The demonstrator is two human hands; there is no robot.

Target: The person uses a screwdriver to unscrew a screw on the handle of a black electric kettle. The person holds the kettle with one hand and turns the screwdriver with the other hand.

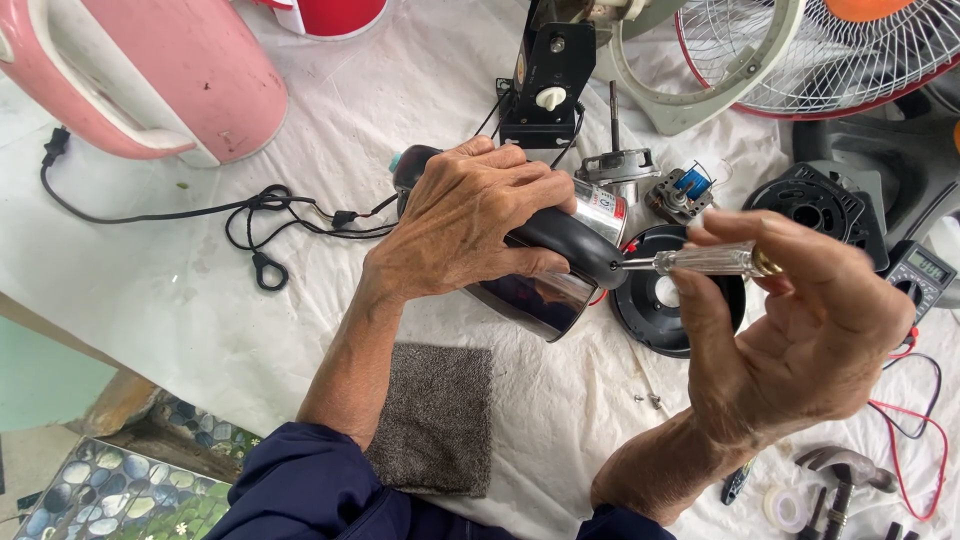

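Observation:
My left hand (pixel 470 225) grips a stainless-steel electric kettle (pixel 545 295) lying on its side, fingers wrapped over its black handle (pixel 570 245). My right hand (pixel 790 320) holds a screwdriver with a clear handle (pixel 715 261); its metal tip meets the end of the black handle. Just behind the screwdriver lies the kettle's round black base (pixel 665 305) on the white cloth.
A grey cloth pad (pixel 435 415) lies near me. A pink appliance (pixel 150 70) and a black power cord (pixel 250 215) are at left. Fan parts, a small motor (pixel 620 170), a fan grille (pixel 820 55), a multimeter (pixel 920 275), a hammer (pixel 845 475) and tape roll (pixel 785 508) crowd the right.

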